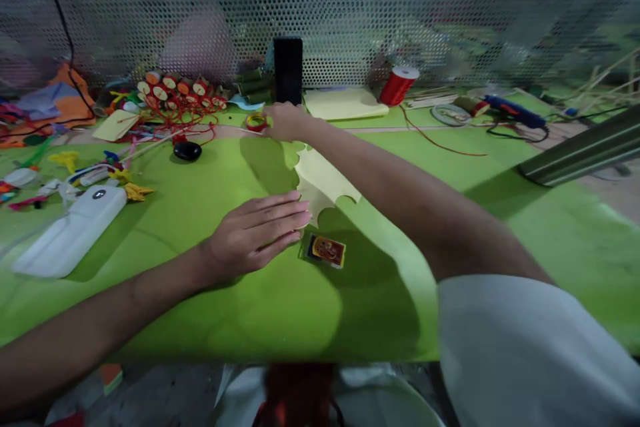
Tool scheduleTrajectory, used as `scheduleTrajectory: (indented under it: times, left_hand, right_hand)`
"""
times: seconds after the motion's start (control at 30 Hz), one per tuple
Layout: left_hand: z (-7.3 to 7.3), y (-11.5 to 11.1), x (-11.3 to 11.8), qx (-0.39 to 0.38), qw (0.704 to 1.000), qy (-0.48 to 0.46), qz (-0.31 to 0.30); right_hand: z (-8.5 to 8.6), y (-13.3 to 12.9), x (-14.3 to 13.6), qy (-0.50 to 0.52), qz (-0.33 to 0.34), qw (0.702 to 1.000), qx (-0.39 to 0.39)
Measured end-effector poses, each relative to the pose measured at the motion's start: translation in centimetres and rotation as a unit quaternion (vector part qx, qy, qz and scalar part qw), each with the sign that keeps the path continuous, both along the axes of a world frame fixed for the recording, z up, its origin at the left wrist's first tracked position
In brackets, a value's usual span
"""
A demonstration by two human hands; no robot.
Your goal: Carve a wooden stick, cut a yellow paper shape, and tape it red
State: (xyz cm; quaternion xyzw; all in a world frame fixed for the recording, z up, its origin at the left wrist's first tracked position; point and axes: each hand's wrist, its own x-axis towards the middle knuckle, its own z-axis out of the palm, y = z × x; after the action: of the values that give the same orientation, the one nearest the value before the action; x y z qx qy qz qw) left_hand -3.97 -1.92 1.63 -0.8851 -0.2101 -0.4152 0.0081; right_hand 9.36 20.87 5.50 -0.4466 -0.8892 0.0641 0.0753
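My left hand lies flat on the green tabletop, fingers stretched out. Its fingertips rest at the lower left edge of a pale yellow paper piece with scalloped cut edges. Just below the fingertips is a small box with a red and yellow label. Across the table, my right hand reaches to a small red and yellow ring-shaped roll. Its fingers point down and left beside the roll, mostly hidden, so their grip cannot be made out. My right forearm passes over the paper's upper right part.
A black upright phone-like block, pale paper sheets and a red thread spool stand behind. Red-stringed rolls, a black oval object and a white device lie left. A glue gun and metallic cylinder are right.
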Motion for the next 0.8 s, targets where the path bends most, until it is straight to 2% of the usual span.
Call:
scheduleTrajectory:
  times: [0.07, 0.17, 0.27, 0.4, 0.5, 0.53, 0.6, 0.67, 0.73, 0.8]
  left_hand:
    - [-0.1, -0.1, 0.0, -0.008, 1.000, 0.000, -0.002]
    - [-0.2, -0.1, 0.1, -0.007, 1.000, 0.002, -0.009]
    - [-0.2, 0.0, 0.2, -0.019, 1.000, -0.010, -0.017]
    - [-0.1, 0.0, 0.3, -0.057, 0.998, -0.034, -0.008]
    - [-0.1, 0.0, 0.4, -0.074, 0.996, -0.043, -0.008]
    - [-0.1, 0.0, 0.4, -0.076, 0.996, -0.045, -0.010]
    - [-0.1, 0.0, 0.5, -0.077, 0.996, -0.047, -0.016]
    - [0.0, 0.1, 0.5, -0.071, 0.996, -0.047, -0.013]
    - [0.0, 0.1, 0.5, -0.067, 0.997, -0.046, -0.009]
    - [0.0, 0.0, 0.4, -0.077, 0.996, -0.045, -0.003]
  right_hand:
    - [-0.6, 1.8, -1.7, 0.002, -0.005, 1.000, -0.007]
    - [-1.6, 2.8, -2.8, 0.004, -0.009, 1.000, -0.013]
    - [-1.8, 3.0, -2.4, 0.018, -0.010, 1.000, -0.009]
    - [-0.5, 1.8, -0.5, 0.058, -0.022, 0.998, 0.023]
    - [1.3, -1.5, 2.1, 0.111, -0.032, 0.992, 0.043]
    - [1.9, -3.1, 3.2, 0.164, -0.029, 0.985, 0.035]
    - [2.8, -7.0, 5.6, 0.258, -0.038, 0.965, -0.040]
    - [3.1, -10.9, 8.0, 0.274, -0.045, 0.956, -0.092]
    - [2.6, -14.3, 10.1, 0.345, -0.071, 0.911, -0.216]
    - [1.5, -16.7, 11.7, 0.425, -0.074, 0.854, -0.292]
